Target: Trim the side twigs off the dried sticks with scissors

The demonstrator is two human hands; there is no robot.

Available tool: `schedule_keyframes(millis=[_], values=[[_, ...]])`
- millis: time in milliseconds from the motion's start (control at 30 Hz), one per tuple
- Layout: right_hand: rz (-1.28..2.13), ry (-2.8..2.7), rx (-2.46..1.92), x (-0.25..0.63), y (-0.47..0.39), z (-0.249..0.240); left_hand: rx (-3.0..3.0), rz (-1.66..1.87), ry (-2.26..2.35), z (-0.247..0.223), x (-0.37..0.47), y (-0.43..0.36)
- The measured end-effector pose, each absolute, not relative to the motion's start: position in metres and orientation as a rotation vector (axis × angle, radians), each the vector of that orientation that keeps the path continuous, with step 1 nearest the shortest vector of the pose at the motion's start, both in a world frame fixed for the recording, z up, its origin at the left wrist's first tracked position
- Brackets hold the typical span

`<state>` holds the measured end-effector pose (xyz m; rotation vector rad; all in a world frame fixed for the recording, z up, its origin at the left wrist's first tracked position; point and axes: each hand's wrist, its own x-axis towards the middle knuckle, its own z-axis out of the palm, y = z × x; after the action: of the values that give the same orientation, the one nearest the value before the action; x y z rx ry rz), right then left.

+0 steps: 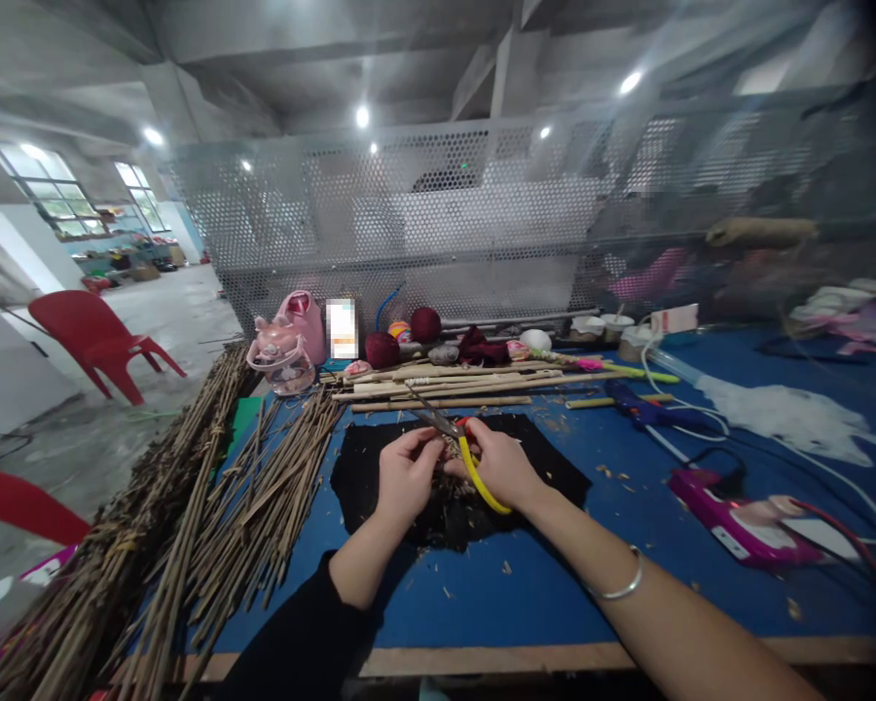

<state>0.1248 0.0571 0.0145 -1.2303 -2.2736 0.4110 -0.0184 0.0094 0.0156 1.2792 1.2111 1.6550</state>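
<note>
Over a black cloth [555, 472] on the blue table, my two hands are close together. My right hand [500, 467] is closed on scissors [480, 477] with yellow handles, their blades pointing up and to the left. The fingers of my left hand [409, 472] are pinched together beside the blades, and what they hold is too small to make out. Small dry plant bits [456, 487] lie on the cloth below and between the hands.
Bundles of thin brown sticks [277, 487] lie on the left. Behind the cloth are bamboo sticks [445, 387] and dark red yarn balls [425, 324]. A purple power strip [737, 521], a blue glue gun [646, 409] and cables lie on the right.
</note>
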Motion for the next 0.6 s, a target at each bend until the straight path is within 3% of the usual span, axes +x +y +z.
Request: schedule_keyframes(millis=[600], values=[[0.354,-2.323,-1.196,0.1225,0.0556,0.0178,1.262,1.643,1.161,0.0114,-0.0193,0.0118]])
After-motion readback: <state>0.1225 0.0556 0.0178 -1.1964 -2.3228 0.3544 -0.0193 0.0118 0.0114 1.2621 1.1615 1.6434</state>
